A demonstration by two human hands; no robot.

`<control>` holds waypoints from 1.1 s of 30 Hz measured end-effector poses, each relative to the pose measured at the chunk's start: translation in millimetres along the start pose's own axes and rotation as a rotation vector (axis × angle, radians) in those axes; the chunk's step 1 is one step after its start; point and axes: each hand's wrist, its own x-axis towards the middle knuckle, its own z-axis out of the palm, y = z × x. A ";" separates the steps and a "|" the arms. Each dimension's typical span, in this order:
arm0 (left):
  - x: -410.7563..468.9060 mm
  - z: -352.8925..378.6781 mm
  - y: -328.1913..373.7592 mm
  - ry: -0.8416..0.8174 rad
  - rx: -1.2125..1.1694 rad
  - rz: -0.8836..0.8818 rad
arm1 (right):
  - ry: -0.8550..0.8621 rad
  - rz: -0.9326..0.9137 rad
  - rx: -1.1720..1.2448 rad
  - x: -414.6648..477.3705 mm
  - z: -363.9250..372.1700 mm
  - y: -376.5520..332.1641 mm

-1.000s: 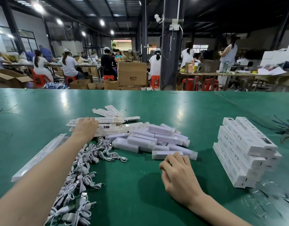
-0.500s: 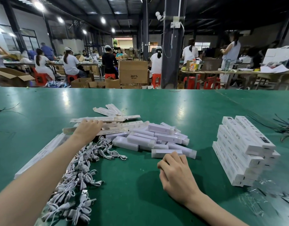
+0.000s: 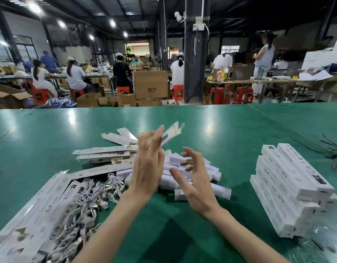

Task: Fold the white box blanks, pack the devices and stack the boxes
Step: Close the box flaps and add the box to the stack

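Work is only partly done, as we judge it. On our right a stack of closed boxes lies on the green table, several layers high, so many rounds are finished. Much is left. The flat blanks lie in a loose pile in front of us, and a second pile lies at the near left. The white devices lie unpacked in a heap in the middle, with coiled cables just beside them.

Our left hand pinches one blank at the fingertips. The blank is raised above the flat blanks, blurred and not yet folded. Our right hand is wide, its fingers spread, holding nothing above the heap. We think the present step is to open this blank into a box.
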 end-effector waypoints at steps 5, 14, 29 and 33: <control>-31.1 9.8 13.0 -0.166 -0.108 -0.070 | -0.035 -0.057 0.115 6.4 12.8 -14.4; -63.1 -18.4 36.3 -0.243 -0.228 -0.033 | -0.274 -0.143 0.188 -7.6 -22.9 -31.2; -94.8 -28.3 58.2 -0.039 -0.242 -0.167 | -0.195 -0.242 0.187 -20.6 -25.9 -44.0; -98.4 -27.8 55.2 -0.180 -0.183 -0.129 | -0.190 -0.216 0.284 -18.3 -29.7 -47.3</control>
